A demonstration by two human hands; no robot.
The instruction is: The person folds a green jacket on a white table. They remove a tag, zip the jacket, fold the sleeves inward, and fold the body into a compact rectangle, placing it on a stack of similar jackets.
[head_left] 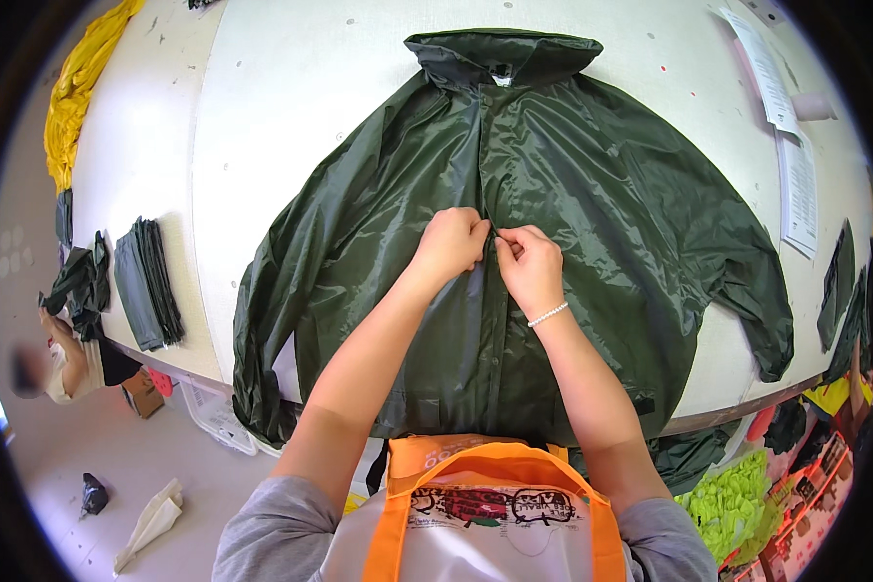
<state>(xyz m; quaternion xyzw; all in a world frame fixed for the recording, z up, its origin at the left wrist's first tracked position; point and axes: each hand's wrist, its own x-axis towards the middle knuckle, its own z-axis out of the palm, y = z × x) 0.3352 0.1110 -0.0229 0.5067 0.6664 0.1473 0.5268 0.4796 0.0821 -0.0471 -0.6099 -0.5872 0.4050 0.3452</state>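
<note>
Jacket (601, 233) | left hand (451, 242): fingers (477, 233) curled | right hand (533, 267): pinching placket (493, 330)

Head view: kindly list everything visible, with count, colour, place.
Jacket: one, dark green, on table
Table: one, whitish, under jacket
Folded stack: one, dark, table's left
Papers: at least two, white, table's right
Draped fabric: one, yellow, upper left
Fabric heap: one, lime, lower right
Cloth: one, cream, left floor
Coworker: at least one, pale-clothed, far left
Apron: one, white, orange, torso
Bracelet: one, white, right wrist
Left hand: one, fingers on jacket front
Right hand: one, fingers on jacket front
</note>
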